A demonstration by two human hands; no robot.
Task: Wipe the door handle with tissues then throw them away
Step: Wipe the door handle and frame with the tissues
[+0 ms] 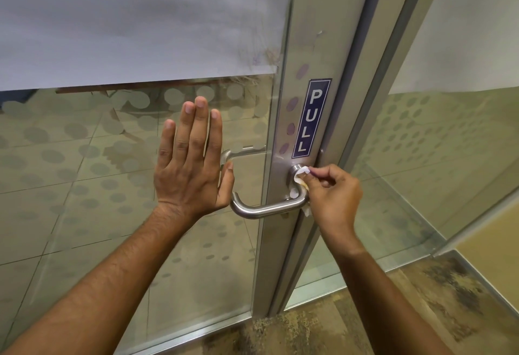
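A brushed steel lever door handle (266, 208) sticks out from the metal stile of a glass door, its grip curving left. My right hand (332, 194) pinches a crumpled white tissue (300, 176) and presses it against the handle's round base and bend; a bit of tissue hangs below the lever. My left hand (191, 161) lies flat, fingers extended and together, against the glass pane just left of the handle, holding nothing.
A blue PULL sticker (311, 119) is on the stile (283, 242) above the handle. The glass door (98, 172) has frosted film and dot patterns. A fixed glass panel (449, 144) stands to the right. Worn mottled flooring (393, 312) lies below.
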